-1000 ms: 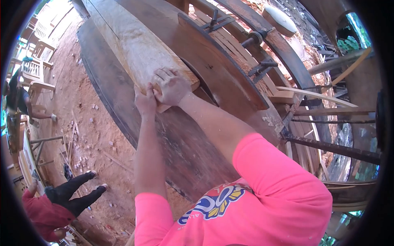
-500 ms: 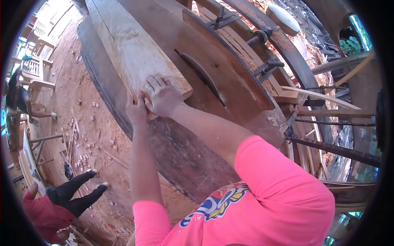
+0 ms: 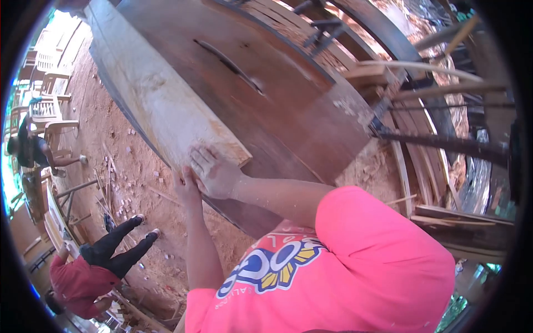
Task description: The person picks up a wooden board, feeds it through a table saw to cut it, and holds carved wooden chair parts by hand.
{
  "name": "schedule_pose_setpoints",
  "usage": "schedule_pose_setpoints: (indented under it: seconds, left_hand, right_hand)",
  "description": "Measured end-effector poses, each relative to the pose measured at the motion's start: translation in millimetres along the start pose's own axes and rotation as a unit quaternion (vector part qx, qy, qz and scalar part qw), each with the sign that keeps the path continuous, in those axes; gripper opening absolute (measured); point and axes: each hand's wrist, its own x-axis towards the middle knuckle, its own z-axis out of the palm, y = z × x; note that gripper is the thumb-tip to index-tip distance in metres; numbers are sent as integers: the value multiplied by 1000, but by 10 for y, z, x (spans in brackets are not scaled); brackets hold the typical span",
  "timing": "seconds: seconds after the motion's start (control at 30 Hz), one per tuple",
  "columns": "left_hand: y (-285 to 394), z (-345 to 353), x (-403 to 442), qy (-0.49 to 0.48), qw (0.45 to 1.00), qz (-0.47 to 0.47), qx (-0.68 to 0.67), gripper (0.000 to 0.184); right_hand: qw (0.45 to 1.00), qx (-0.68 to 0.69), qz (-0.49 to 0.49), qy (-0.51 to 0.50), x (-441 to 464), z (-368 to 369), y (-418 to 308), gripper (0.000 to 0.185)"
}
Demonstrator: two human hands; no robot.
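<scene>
A long, pale wooden plank lies on a brown, dusty saw table. My right hand rests flat on the plank's near end, its fingers stretched out. Beside it, my left hand grips the plank's near left corner, with the thumb by my right hand and the other fingers partly hidden. Right of the plank, a curved dark blade shows in a slot in the table.
At lower left is a person in a red top; another person sits at far left near plastic chairs. Wood scraps cover the earth floor. Metal bars and wooden strips stand at right.
The plank and both hands have moved nearer my body, down in the view. More of the curved blade's slot shows beside the plank. The view has shifted too.
</scene>
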Motion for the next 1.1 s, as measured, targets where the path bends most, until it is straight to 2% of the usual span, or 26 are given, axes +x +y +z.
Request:
schedule_pose_setpoints:
  seconds: [0.03, 0.13, 0.17, 0.27, 0.33, 0.4, 0.43, 0.5, 0.53, 0.6, 0.73, 0.83, 0.93, 1.03, 1.1]
  left_hand:
    - [38, -91, -287, -34, 996, -62, 44, 47]
    - [-26, -208, -1106, -49, 988, -124, 75, 56]
    - [-126, -239, -1393, -36, 989, -109, 91, 59]
    - [-474, -333, -2128, 9, 989, -80, 126, 65]
    - [-461, -272, -2622, 23, 986, -91, 138, 67]
    - [-378, -267, -3052, -2, 989, -123, 77, 64]
    - [-323, -259, -3205, -14, 989, -139, 46, 63]
    - [-207, -233, -3442, -23, 991, -122, 52, 61]
    - [-145, -232, -3579, -24, 991, -120, 53, 59]
    - [-40, -190, -3737, -21, 982, -179, -54, 57]
    - [100, -175, -3922, -54, 938, -239, -244, 50]
    - [-205, 13, -4067, -98, 837, -352, -406, 55]
    - [110, 243, -4215, -137, 793, -362, -471, 56]
    - [830, 441, -4389, -92, 823, -352, -437, 60]
    - [1179, 547, -4460, -99, 816, -332, -463, 59]
  right_hand:
    - [1000, 26, 0, 5, -265, -34, -56, 60]
    - [990, 136, -4, -40, -1029, -329, -167, 55]
    - [982, 177, -10, -66, -1249, -486, -200, 53]
    - [987, 68, 70, -128, -1931, -998, -138, 60]
    - [972, 65, 224, 14, -2359, -1170, -94, 67]
    - [935, 88, 344, -5, -2847, -1014, -1, 75]
    - [891, 159, 420, -64, -2967, -1051, -29, 82]
    - [764, 290, 546, -186, -3126, -1064, -68, 97]
    - [772, 289, 539, -176, -3237, -949, -71, 102]
    - [787, 286, 522, -163, -3453, -721, -21, 111]
    - [817, 268, 478, -178, -3505, -1141, -183, 115]
    - [833, 219, 471, -191, -3537, -1597, -219, 116]
    - [840, 225, 455, -192, -3662, -1812, -1, 113]
    - [842, 262, 431, -189, -3711, -2248, 80, 102]
    - [845, 276, 410, -203, -3598, -2875, -160, 94]
